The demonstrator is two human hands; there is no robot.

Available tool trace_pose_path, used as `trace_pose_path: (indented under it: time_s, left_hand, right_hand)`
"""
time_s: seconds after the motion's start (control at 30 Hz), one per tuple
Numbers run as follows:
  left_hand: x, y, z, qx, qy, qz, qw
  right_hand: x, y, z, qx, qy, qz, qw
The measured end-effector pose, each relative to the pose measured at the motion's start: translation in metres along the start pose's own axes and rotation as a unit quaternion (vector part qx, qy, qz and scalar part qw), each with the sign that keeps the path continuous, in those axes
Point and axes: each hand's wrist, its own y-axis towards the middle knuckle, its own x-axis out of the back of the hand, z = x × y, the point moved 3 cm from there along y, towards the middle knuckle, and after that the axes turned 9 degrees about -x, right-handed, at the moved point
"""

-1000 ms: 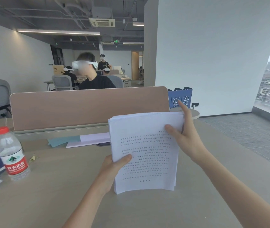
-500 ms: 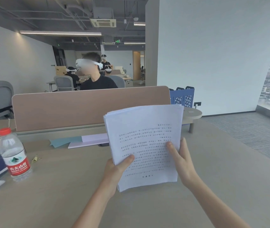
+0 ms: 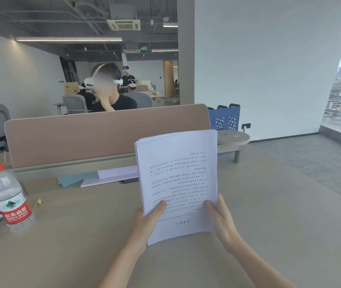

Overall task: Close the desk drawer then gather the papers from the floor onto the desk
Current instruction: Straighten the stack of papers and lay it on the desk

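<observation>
A: So, where are the papers (image 3: 178, 183) now?

B: They are a stack held almost upright, the lower edge just above or on the desk (image 3: 269, 215); I cannot tell if it touches. The left hand (image 3: 146, 220) is closed on the lower left corner, thumb on the front page. The right hand (image 3: 220, 218) is closed on the lower right corner.

A: What changed?

B: One second ago the right hand was high on the right edge of the stack. Now it has come down to the bottom corner, and the sheets stand more square and even. I think the person is aligning them, so the gathering looks nearly done. What remains is to lay the stack flat.

A: And the drawer?

B: It is not in view, so I cannot say if it is closed. The floor under the desk is hidden too.

A: What is around?

B: Behind the stack, a lilac sheet (image 3: 111, 176) and a teal sheet (image 3: 73, 179) lie by the divider (image 3: 103, 136).

A: Any containers?

B: A water bottle (image 3: 9, 197) with a red cap stands far left; it seems to have water inside. A blue file rack (image 3: 224, 120) stands behind the divider; its contents are not visible.
</observation>
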Motion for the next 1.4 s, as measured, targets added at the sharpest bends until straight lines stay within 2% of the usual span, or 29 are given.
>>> trace_pose_path:
  time_s: [0.17, 0.3, 0.6, 0.73, 0.97, 1.17, 1.3, 1.4]
  left_hand:
    - [-0.008, -0.002, -0.009, 0.018, 0.019, 0.045, 0.999]
    - [-0.018, -0.005, -0.018, 0.044, -0.014, 0.074, 0.996]
    - [-0.050, -0.005, -0.011, 0.155, -0.087, 0.054, 0.983]
    - [-0.067, -0.002, -0.003, 0.179, -0.099, 0.039, 0.978]
    - [-0.102, 0.002, 0.006, 0.171, -0.079, -0.012, 0.982]
    - [-0.142, 0.001, 0.007, 0.124, -0.039, -0.011, 0.991]
    - [-0.167, 0.010, 0.015, 0.119, -0.019, 0.022, 0.992]
    - [-0.180, 0.022, 0.019, 0.096, 0.039, 0.056, 0.993]
  right_hand:
    - [0.014, 0.001, 0.006, -0.027, -0.034, -0.021, 0.999]
    - [0.025, -0.001, 0.019, -0.044, -0.038, -0.024, 0.998]
    - [0.060, 0.002, 0.030, -0.043, -0.047, -0.020, 0.998]
    - [0.080, 0.000, 0.029, -0.070, -0.049, -0.046, 0.995]
    - [0.118, 0.004, 0.028, -0.115, -0.001, -0.083, 0.990]
    - [0.154, 0.014, 0.022, -0.143, -0.009, -0.096, 0.985]
    - [0.181, 0.026, 0.018, -0.159, -0.030, -0.116, 0.980]
    - [0.205, 0.038, 0.014, -0.173, -0.034, -0.125, 0.976]
